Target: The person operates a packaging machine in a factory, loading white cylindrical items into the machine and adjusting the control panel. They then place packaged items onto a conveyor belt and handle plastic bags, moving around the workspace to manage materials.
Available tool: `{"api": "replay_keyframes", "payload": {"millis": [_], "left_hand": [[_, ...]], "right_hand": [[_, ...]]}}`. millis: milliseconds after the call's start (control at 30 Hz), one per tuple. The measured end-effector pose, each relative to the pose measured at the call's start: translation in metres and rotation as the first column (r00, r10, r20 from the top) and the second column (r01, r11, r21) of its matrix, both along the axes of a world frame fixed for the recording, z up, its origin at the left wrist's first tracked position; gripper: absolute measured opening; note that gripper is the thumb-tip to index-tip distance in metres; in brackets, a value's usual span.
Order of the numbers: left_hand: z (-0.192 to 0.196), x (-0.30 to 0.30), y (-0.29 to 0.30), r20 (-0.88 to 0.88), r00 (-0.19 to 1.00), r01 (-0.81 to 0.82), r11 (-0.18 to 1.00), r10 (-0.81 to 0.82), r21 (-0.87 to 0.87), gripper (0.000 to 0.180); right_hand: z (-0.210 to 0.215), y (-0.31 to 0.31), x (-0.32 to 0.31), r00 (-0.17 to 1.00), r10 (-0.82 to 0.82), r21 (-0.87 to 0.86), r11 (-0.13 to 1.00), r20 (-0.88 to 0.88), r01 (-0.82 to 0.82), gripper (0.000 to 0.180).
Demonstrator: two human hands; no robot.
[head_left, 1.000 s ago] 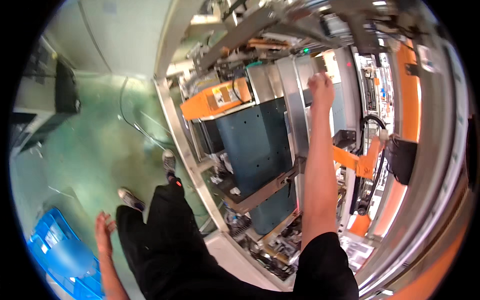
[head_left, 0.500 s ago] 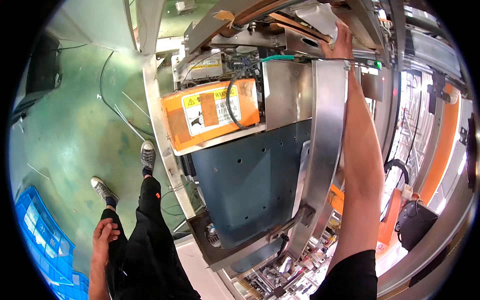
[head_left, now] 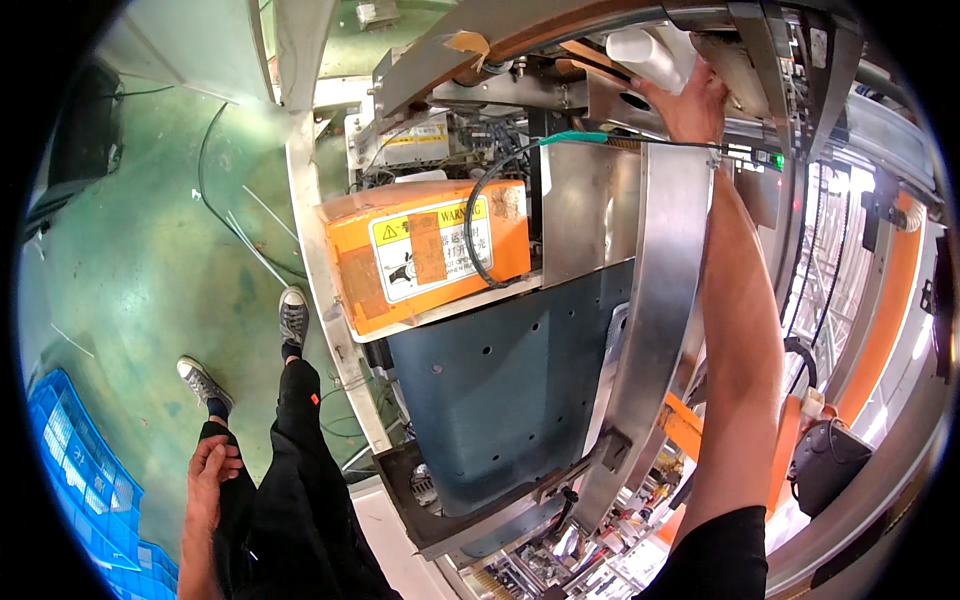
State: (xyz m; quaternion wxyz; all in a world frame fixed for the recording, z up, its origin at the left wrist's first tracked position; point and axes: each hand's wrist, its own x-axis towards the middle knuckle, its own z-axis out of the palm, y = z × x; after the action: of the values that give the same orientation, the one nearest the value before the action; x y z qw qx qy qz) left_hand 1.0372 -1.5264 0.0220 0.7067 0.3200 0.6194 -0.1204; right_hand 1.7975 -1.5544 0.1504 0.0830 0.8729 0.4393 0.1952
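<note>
At the upper right, my right hand (head_left: 692, 108) reaches into the machine frame. Its thumb and fingers close around the lower end of a smooth white cylinder (head_left: 645, 58), whose round end shows; the fingertips are partly hidden behind it. Close by the thumb runs a brown strip (head_left: 597, 55). My left hand (head_left: 212, 468) hangs low beside my left leg, fingers curled in, with nothing visible in them. In front of me in the machine stand an orange cover (head_left: 350, 285) with a warning label and a dark blue-grey panel (head_left: 500, 390) with small holes.
A steel upright (head_left: 665, 270) rises beside my right forearm. A black cable (head_left: 470, 215) loops over the orange cover, with green tape (head_left: 572, 138) near it. Blue crates (head_left: 85, 480) stand at the lower left. Thin cables and strips lie on the green floor (head_left: 170, 260).
My right hand has shifted slightly right and down in view, and more of the white cylinder shows, its round end now turned toward me. My left hand stays in place.
</note>
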Motion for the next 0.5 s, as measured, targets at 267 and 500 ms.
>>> {"api": "replay_keyframes", "payload": {"millis": [267,500], "left_hand": [[-0.008,0.008,0.003,0.023,1.0,-0.007,1.0,0.007,-0.003,0.032],[-0.017,0.012,-0.006,0.067,0.998,-0.014,0.999,0.017,-0.037,0.035]], "right_hand": [[-0.001,0.006,0.026,0.989,0.121,0.017,0.993,-0.091,-0.12,0.099],[0.0,-0.027,0.01,0.958,0.275,0.044,0.959,0.077,-0.278,0.093]]}}
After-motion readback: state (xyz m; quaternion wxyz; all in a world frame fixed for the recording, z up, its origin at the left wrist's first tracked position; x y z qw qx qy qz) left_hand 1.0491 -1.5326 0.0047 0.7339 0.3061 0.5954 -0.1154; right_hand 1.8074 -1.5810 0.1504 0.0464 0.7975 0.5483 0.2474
